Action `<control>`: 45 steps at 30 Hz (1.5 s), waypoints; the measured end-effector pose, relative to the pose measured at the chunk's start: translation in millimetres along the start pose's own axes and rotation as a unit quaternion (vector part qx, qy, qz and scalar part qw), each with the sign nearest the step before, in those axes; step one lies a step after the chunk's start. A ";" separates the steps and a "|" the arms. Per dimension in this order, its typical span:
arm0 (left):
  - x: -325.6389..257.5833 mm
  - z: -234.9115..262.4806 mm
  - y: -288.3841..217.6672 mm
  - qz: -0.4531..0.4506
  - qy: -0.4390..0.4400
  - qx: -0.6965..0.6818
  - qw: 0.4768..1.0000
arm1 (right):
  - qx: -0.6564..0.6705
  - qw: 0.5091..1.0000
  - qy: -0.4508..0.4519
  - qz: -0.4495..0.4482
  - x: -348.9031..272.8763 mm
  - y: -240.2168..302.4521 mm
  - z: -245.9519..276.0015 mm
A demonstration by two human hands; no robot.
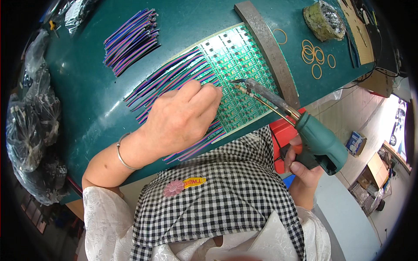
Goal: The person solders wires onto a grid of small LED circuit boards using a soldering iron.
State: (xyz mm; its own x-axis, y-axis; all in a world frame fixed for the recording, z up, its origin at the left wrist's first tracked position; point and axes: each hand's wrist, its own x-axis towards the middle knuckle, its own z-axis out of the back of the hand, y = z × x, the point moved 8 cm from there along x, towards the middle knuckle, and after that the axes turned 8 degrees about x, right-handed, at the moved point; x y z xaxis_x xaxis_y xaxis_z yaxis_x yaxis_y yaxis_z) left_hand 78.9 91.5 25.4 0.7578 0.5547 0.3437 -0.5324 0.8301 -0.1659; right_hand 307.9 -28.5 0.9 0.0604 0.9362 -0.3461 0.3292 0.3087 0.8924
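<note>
My right hand [301, 168] grips the handle of a green soldering gun [321, 140]. Its dark tip and thin metal feed tube reach left over a green circuit board panel [250, 104] lying on the bench. My left hand [185, 114] is closed in a pinch just left of the tip, above the panel. What its fingertips hold is hidden. Multicoloured ribbon wires [163, 80] lie side by side, their right ends on the panel, and run under and around this hand. Across the panel's right part rests a heavy grey metal bar [272, 54].
A bundle of similar wires [132, 41] lies at the far left of the green bench [87, 100]. Rubber bands [308, 53] and a foil-lined round holder [323, 21] are at far right. Clear plastic bags [32, 117] crowd the left edge. A red box [281, 132] stands by the gun.
</note>
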 end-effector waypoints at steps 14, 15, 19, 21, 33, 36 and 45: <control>-2.9 -4.1 0.0 -0.004 0.045 -0.005 0.999 | 0.000 1.000 -0.010 0.022 2.6 -4.5 -7.7; -2.7 -4.4 -0.3 -0.004 0.046 -0.005 0.999 | 0.011 0.998 -0.027 0.048 3.8 1.1 -7.1; -3.4 -2.8 0.8 0.000 0.038 -0.009 0.999 | -0.036 0.998 -0.038 0.039 3.2 1.1 -2.3; -3.8 -4.6 1.0 0.002 0.049 -0.006 0.999 | -0.011 0.999 -0.025 0.035 5.4 4.1 -8.3; 11.3 -1.1 -5.9 -0.026 0.027 0.016 0.999 | 0.177 0.966 -0.015 0.186 25.5 54.0 39.2; 10.1 4.0 -10.4 -0.023 0.028 0.017 0.999 | 0.147 0.955 -0.038 0.256 40.8 82.0 62.0; 6.0 8.8 -11.0 -0.029 0.008 0.016 0.999 | 0.177 0.951 -0.093 0.234 78.5 92.7 104.5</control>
State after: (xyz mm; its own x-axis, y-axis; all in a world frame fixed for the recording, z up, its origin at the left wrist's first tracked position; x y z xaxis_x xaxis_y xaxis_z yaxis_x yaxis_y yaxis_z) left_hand 86.0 85.2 37.4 0.7937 0.5064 0.3371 -0.4988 0.8589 -0.1159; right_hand 441.6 56.0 26.2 0.4329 0.9014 -0.0100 0.5206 -0.2410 0.8191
